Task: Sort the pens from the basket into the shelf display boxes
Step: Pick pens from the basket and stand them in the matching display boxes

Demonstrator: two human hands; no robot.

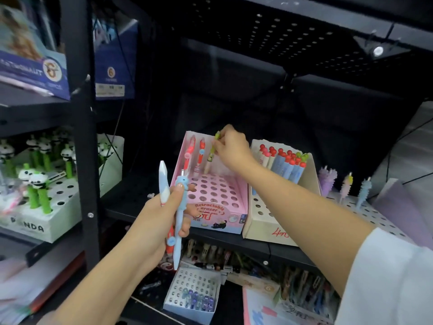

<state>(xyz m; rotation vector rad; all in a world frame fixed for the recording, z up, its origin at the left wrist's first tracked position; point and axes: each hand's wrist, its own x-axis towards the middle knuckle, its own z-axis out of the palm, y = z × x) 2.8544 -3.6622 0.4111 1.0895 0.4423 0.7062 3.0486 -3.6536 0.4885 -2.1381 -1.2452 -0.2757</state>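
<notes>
Nearest to you, your left hand [161, 221] is curled round a small bundle of waiting stock: a pale blue pen with a blue animal-shaped topper [180, 221], a white pen with a pointed cap [163, 181] and at least one red-orange pen [169, 240] tucked behind them, all held roughly upright so the next one can be drawn out easily. Keeping that reserve in front of the shelf saves you a trip back to the basket, which is not in view here. Further out, your right arm reaches over the pink cardboard display box printed "Retractable eraser" [218, 214], which stands on the black metal shelf [131, 207] touching the cream cardboard box of red-topped pens [264, 219] beside it. At the far end of the reach, your right hand [232, 148] has its fingers [219, 143] pinched on the upper part of a slim yellow-green pen [212, 152], tilted back against the box's rear wall in line with two red-orange pens [195, 153] already standing there. It looks as though you are seating it in a back-row hole; most of the holes in front are unfilled, so filling rear to front keeps your reach unobstructed.
</notes>
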